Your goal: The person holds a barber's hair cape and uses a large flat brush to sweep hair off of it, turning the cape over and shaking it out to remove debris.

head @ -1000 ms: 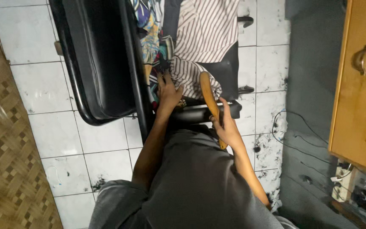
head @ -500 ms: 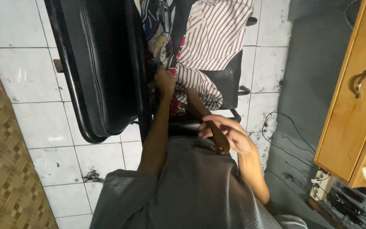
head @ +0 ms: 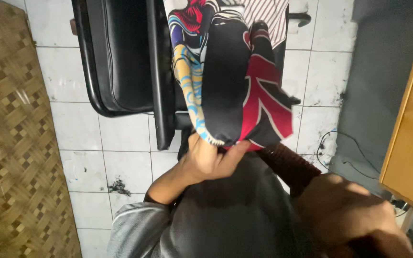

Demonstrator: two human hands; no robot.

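Observation:
My left hand (head: 211, 160) grips the lower edge of a patterned garment (head: 230, 81) in black, red, blue and yellow and holds it up over a black open case (head: 120, 57). My right hand (head: 354, 215) is blurred and close to the camera at the bottom right, fingers curled. A dark brown strap (head: 288, 165) runs from it toward the garment. A striped shirt (head: 271, 14) shows behind the garment at the top. My lap in grey cloth (head: 225, 220) fills the bottom centre.
A woven mat (head: 15, 143) covers the floor on the left. White floor tiles (head: 96, 157) lie between mat and case. A wooden cabinet (head: 412, 134) stands at the right, with thin cables (head: 331, 153) on the dark floor beside it.
My left hand has lifted the patterned garment out of the case toward me. My right hand has drawn back to the lower right with the brown strap.

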